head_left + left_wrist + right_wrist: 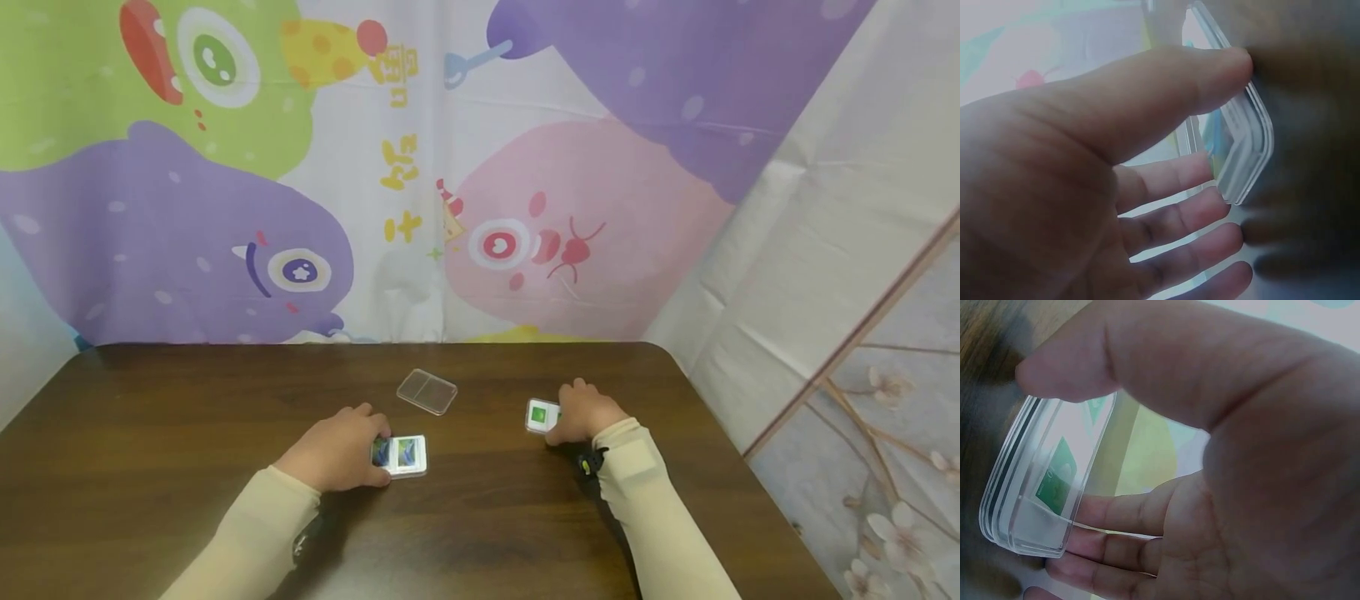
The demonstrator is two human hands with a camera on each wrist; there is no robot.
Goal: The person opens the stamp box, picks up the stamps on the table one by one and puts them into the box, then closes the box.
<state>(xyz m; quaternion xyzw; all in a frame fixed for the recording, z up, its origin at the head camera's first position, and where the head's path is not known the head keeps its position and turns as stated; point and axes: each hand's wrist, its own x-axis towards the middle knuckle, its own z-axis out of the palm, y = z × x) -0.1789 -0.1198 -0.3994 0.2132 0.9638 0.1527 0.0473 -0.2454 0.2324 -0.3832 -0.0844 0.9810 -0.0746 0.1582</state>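
On the table's left-middle, my left hand holds a clear flat plastic case by its edges. Blue-and-green landscape pictures show inside; in the left wrist view the thumb presses one edge of the case and fingertips meet the opposite side. Farther right, my right hand grips another clear case with green pictures on white. The right wrist view shows that case between thumb and fingers, with layered edges. Part of each case is hidden by the hand in the head view.
A transparent, divided plastic piece, like a lid or shallow tray, lies between the hands, farther back on the brown wooden table. A cartoon-printed cloth hangs along the table's back edge. A flower-patterned panel stands at the right.
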